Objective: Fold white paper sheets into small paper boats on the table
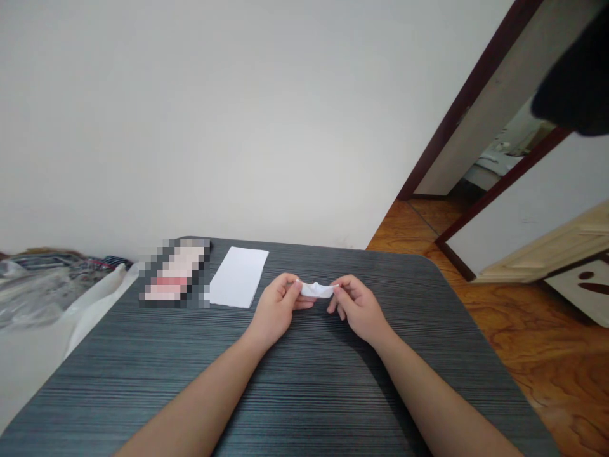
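A small piece of folded white paper (pixel 318 290), long and narrow with a slight peak in its middle, is stretched between my two hands above the table. My left hand (pixel 280 303) pinches its left end, thumb on top and fingers beneath. At the other end, the thumb and fingertips of my right hand (pixel 359 308) grip the corner. A stack of white paper sheets (pixel 240 277) lies flat on the table, to the left of my left hand and apart from it.
The dark, wood-grained table (pixel 304 387) meets a pale wall (pixel 266 127) at its far edge. A blurred-out flat item (pixel 175 271) lies at the far left. Plastic-covered cloth (pixel 61 285) is beyond the left edge. A doorway with wooden floor (pixel 514 336) is on the right.
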The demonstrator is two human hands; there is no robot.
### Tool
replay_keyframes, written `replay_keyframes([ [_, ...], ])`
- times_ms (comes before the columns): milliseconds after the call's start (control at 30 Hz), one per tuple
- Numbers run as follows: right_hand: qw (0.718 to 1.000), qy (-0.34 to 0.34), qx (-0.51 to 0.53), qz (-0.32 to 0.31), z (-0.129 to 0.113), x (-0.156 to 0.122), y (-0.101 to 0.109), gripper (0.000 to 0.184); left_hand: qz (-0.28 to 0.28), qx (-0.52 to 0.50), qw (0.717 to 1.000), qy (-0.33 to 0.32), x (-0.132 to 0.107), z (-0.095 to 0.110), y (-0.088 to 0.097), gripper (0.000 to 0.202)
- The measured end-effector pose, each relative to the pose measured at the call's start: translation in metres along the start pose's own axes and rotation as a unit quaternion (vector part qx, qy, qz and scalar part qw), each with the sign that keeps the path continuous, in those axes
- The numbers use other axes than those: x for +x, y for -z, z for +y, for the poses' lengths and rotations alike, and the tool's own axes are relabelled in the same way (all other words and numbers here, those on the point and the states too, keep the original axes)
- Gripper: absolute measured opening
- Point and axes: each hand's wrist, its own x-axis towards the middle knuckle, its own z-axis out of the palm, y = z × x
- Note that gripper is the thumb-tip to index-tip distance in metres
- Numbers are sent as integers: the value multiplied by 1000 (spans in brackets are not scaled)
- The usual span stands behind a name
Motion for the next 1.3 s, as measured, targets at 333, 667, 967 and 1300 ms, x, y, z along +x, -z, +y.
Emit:
replay_keyframes([
  [333, 999, 19, 49, -10, 1, 0, -3, 11, 5, -28, 999, -47, -1, 0, 0, 17],
  [667, 998, 8, -44, -40, -2, -2, 1, 16, -21, 11, 998, -57, -5, 2, -2, 16],
  [967, 996, 30, -79, 13, -8, -2, 1, 17, -52, -36, 997, -47, -5, 1, 0, 15],
  [1300, 991, 46, -124, -16, -13, -3, 3, 17, -62, 131, 989, -20, -7, 6, -1, 22],
])
